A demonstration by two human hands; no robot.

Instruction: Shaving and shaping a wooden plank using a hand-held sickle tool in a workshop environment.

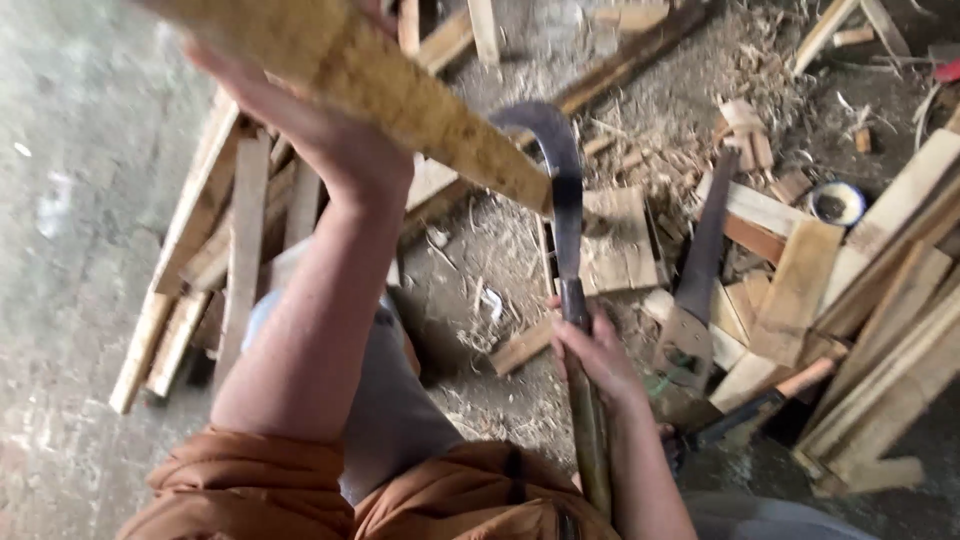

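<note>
Concrete floor (70, 250) is carrying scattered planks (245, 250) and shavings. Left hand (300, 110) is gripping a yellowish wood piece (400, 95) overhead; right hand (600, 355) is clasping a curved billhook (565, 200), blade touching the wood's lower end.

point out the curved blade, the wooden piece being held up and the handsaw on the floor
curved blade (566, 190), head view, middle of the dark blade
wooden piece (400, 95), head view, its yellow face
handsaw (705, 245), head view, flat of its blade

You hold a rough, pale yellow wooden stake (400, 95) slanting down to the right, its tip touching the dark curved blade of your billhook (565, 200), held upright.
</note>
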